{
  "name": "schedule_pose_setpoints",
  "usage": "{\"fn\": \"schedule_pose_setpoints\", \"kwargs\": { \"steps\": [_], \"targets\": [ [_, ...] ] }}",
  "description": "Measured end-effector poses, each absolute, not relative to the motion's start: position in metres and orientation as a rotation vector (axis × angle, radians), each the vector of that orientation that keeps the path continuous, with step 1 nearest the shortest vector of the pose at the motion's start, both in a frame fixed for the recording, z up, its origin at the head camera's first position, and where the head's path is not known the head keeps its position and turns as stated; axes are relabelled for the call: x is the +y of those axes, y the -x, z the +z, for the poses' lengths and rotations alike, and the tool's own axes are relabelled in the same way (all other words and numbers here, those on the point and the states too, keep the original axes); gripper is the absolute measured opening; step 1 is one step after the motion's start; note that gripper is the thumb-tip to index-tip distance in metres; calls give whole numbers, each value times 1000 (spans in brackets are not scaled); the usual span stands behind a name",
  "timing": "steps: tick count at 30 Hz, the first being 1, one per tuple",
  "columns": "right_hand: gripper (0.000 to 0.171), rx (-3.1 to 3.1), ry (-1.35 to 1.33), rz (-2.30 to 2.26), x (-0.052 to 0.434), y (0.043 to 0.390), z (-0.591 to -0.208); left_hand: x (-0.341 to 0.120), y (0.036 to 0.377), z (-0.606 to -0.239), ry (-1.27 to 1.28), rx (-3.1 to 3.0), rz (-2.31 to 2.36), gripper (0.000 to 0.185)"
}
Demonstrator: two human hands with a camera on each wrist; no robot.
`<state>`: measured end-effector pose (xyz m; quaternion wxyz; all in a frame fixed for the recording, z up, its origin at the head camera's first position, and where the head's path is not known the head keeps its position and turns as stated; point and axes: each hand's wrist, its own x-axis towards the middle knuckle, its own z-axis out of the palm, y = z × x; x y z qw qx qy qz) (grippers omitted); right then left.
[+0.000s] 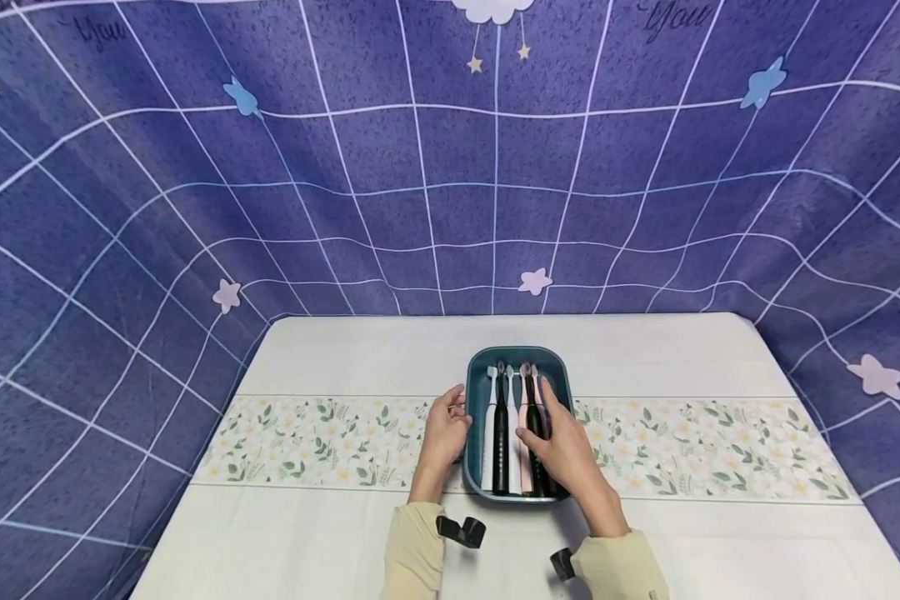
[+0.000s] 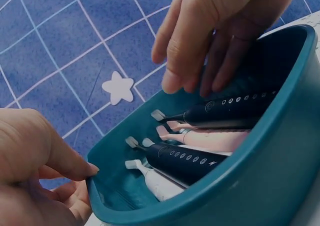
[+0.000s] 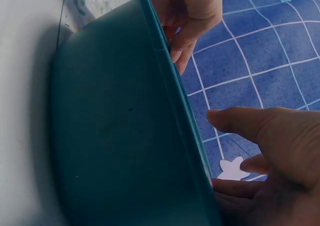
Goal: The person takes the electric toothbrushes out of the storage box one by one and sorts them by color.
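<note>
A teal tray (image 1: 517,357) sits mid-table and holds several electric toothbrushes side by side: white (image 1: 488,433), black (image 1: 501,437) and pink (image 1: 523,442) ones. My left hand (image 1: 450,417) holds the tray's left rim, thumb (image 2: 75,166) on the edge and fingers curled against the outer wall. My right hand (image 1: 551,425) reaches into the tray with straight fingers (image 2: 200,61) hovering just over a black toothbrush (image 2: 225,108); it grips nothing. In the right wrist view the tray's outer wall (image 3: 110,136) fills the left, with my right hand (image 3: 270,151) beside it.
The table wears a white cloth with a floral band (image 1: 307,437) across its middle. A blue gridded backdrop (image 1: 420,167) with stars rises behind and at both sides. Black camera mounts (image 1: 461,531) sit on my wrists.
</note>
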<state>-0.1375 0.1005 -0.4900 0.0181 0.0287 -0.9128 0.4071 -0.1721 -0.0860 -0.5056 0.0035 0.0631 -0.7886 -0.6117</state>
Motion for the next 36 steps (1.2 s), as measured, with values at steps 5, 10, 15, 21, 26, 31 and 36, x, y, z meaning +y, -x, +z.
{"fn": "schedule_pose_setpoints", "kwargs": {
  "steps": [5,10,15,21,26,31,36],
  "targets": [
    [88,-2884,-74,1266,99,137,-492,-86,173,-503,-201,-2441,-1959,53],
    [87,-2887,-68,1272,98,138,-492,-86,174,-503,-190,-2449,-1946,53],
    [82,-2910,-38,1247,97,139,-491,-86,175,-503,-197,-2449,-1958,53],
    [70,-2953,-2,1173,96,140,-491,-86,175,-505,-210,-2460,-1960,53],
    [70,-2980,7,1141,94,141,-493,-87,174,-506,-213,-2457,-1964,53],
    [67,-2989,7,1125,92,140,-495,-87,174,-507,-201,-2451,-1955,53],
    [62,-2988,-5,1093,90,139,-496,-87,173,-508,-175,-2424,-1976,53]
  ]
}}
